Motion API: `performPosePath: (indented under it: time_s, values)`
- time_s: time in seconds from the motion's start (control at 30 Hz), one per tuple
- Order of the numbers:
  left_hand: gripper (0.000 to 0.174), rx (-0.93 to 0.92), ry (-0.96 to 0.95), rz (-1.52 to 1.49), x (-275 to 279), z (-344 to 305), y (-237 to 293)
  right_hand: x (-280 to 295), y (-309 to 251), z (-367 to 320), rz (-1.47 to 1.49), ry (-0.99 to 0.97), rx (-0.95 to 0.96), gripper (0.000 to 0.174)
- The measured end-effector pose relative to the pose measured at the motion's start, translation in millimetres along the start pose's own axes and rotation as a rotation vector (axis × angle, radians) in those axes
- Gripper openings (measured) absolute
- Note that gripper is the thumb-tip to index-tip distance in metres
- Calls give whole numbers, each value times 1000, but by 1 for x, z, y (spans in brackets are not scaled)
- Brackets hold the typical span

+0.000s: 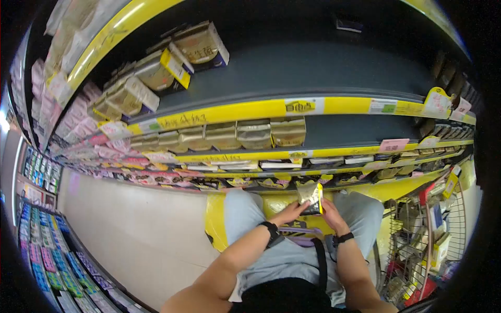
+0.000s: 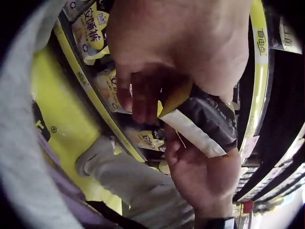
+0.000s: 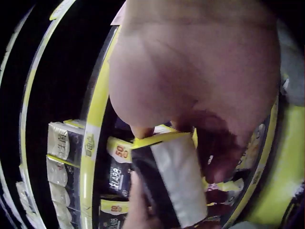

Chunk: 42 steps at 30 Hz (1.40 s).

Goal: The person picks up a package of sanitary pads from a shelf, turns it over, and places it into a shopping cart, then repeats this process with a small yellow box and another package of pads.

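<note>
A small soft pack (image 1: 310, 199) in black, gold and white with a yellow edge is held between both hands, above the lap and in front of the lower shelves. My left hand (image 1: 293, 212) grips its left side, and my right hand (image 1: 332, 213) grips its right side. In the left wrist view the pack (image 2: 202, 121) shows a black face and a white strip, with the left hand (image 2: 178, 43) over it and the right hand (image 2: 202, 167) beyond. In the right wrist view the right hand (image 3: 195, 67) holds the pack (image 3: 171, 179) at its yellow edge.
Shelves with yellow edge strips (image 1: 305, 106) run across the front, carrying gold packs (image 1: 222, 135) and black-and-gold packs (image 1: 201, 47). A wire shopping cart (image 1: 449, 219) full of goods stands at the right. Pale floor (image 1: 130, 219) stretches left, with another stocked shelf (image 1: 52, 255) beyond.
</note>
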<state>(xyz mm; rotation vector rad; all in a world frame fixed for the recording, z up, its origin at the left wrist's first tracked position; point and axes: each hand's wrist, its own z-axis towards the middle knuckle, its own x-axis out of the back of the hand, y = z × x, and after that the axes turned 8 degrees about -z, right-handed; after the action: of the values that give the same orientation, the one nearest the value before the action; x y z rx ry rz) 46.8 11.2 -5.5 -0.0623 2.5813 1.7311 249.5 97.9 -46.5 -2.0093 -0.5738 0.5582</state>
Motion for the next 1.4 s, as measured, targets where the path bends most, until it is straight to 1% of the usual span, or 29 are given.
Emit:
performPosePath:
  time_s: [0.03,0.07,0.13,0.2,0.23,0.27,0.3,0.33,0.37,0.47,0.5,0.57,0.6,0.67,0.73,0.77,0.8,0.83,0.87,0.93,0.97,1.0,1.07,1.1,1.13,1.2,1.27,1.3,1.4]
  values:
    - [73,35,-27,41,4,13,-28,-7,-12,-5,15,24,-57,40]
    - [76,68,-30,66,9,11,-18,-14,-32,-5,-145,-82,40,45]
    - [85,163,-57,-4,17,2,13,-47,-93,-12,-142,-78,19,50]
    - [97,296,-86,-190,27,-9,54,-51,-79,6,-51,-105,50,47]
    - [101,375,-5,-199,28,-20,86,-58,-91,10,-197,-65,26,42]
    - [104,312,18,-217,29,-13,73,-65,-86,18,-183,10,-1,39]
    - [107,249,39,-233,30,-6,61,-63,-64,28,-184,-4,78,42]
    - [103,281,75,-236,34,-8,77,-61,-49,44,-176,-14,154,45]
    - [99,313,112,-239,38,-10,94,-65,-57,52,-136,-15,109,47]
    - [80,391,182,-210,44,-18,62,-96,-102,22,-7,-61,-76,57]
    - [75,406,193,-184,46,-21,50,-101,-92,23,-46,-25,-53,55]
    - [70,371,215,-197,44,-28,24,-107,-58,29,-113,-32,29,51]
    - [67,290,231,-235,46,-26,-28,-112,-49,27,-125,11,132,49]
    - [55,122,76,-100,55,-25,-31,-113,-48,17,-186,31,212,54]
    - [53,179,90,12,48,-34,4,-105,-39,12,-173,-48,335,54]
    - [52,39,94,43,46,-33,-3,-98,-37,5,-234,-34,341,55]
    - [53,38,158,-12,35,-49,22,-95,-24,9,-151,-123,325,57]
    - [53,9,128,-183,36,-43,-10,-94,-24,-6,-237,-11,313,59]
    - [51,168,91,-85,27,-56,19,-92,-44,-29,-234,-48,140,62]
    - [51,39,48,91,19,-72,23,-93,-29,-38,-155,-71,294,64]
    - [53,-122,29,185,23,-69,7,-90,-26,-37,-177,-84,344,65]
    - [56,-324,38,103,28,-48,-33,-91,-28,-41,-197,-101,380,66]
    - [62,-71,21,-132,22,-78,-1,-101,-48,-68,-187,-71,290,65]
    - [65,-114,86,53,22,-93,19,-109,-54,-76,-189,-84,314,62]
    - [66,-186,143,61,20,-97,20,-114,-61,-77,-200,-104,352,59]
    - [63,-124,191,-44,21,-108,30,-122,-67,-84,-95,-99,235,54]
    - [61,-102,87,-210,38,-95,10,-124,-72,-81,-93,-107,189,50]
    - [59,-113,183,-188,32,-114,37,-121,-71,-74,-142,-113,199,49]
    - [58,-262,139,-322,42,-98,19,-122,-86,-71,-191,-163,176,45]
